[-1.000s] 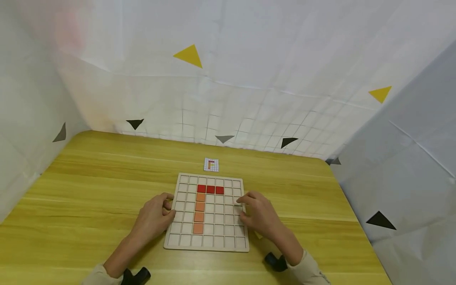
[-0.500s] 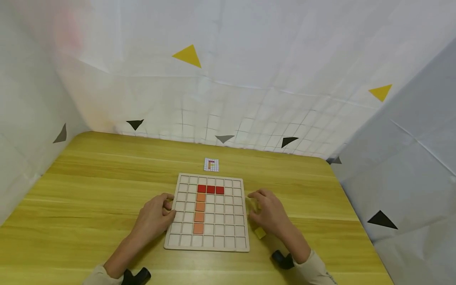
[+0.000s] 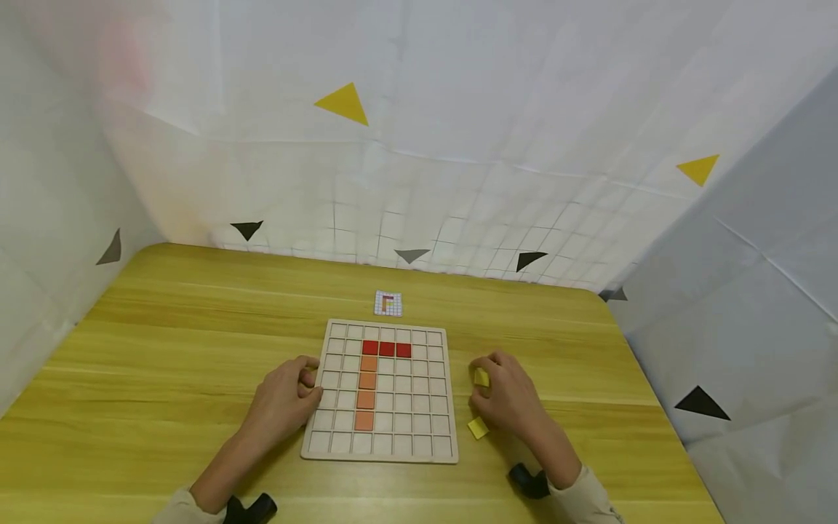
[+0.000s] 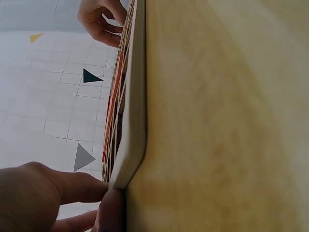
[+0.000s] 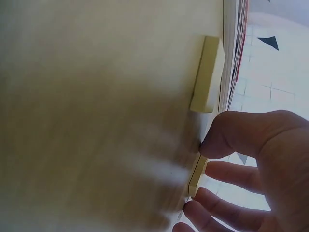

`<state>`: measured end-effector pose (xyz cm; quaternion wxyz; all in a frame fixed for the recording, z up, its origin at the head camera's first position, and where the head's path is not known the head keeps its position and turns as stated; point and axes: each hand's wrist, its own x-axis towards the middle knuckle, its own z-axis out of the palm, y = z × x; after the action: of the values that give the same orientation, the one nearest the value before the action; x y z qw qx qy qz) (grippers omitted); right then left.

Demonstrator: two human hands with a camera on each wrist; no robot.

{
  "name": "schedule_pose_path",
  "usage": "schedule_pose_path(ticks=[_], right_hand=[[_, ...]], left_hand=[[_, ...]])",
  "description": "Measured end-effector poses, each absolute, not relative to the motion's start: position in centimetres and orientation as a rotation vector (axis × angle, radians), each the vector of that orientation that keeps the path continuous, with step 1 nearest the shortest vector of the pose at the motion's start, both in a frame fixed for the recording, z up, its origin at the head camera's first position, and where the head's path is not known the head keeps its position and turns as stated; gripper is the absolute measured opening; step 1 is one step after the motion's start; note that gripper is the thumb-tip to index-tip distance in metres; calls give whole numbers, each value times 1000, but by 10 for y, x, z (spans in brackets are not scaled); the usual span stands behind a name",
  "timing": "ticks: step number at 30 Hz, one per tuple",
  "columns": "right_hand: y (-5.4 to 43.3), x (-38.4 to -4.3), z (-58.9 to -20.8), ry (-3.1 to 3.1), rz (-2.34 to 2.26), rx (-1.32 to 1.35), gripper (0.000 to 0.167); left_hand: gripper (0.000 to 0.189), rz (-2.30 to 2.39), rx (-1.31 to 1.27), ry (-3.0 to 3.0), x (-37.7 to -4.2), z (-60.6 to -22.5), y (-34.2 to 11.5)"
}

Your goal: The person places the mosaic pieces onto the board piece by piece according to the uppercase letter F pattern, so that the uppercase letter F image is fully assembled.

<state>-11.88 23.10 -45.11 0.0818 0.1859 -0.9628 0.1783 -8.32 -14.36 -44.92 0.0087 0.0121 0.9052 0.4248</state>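
Note:
A pale wooden grid board lies on the table, with three red tiles in a row and a column of several orange tiles below the leftmost red one. My left hand rests at the board's left edge, thumb and fingertips touching the rim. To the right of the board, my right hand is low over the table, its thumb and fingers around a yellow tile that shows between them. Another yellow tile lies nearer me; in the right wrist view this yellow tile lies beside the thumb.
A small card with a printed grid pattern lies behind the board. White sheets with yellow, black and grey triangles rise around the wooden table. Black wrist mounts sit at both sleeves.
My right hand has moved from the board's right edge out to the right, to the yellow tile. Both yellow tiles now show more fully. The left hand has stayed at the board.

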Motion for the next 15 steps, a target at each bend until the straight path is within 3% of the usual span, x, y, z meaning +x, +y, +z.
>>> schedule_pose_path(ticks=[15], right_hand=[[234,-122,-450,-2878,537,587,28]], left_hand=[[40,1318,13,2818,-84,-449,-143]])
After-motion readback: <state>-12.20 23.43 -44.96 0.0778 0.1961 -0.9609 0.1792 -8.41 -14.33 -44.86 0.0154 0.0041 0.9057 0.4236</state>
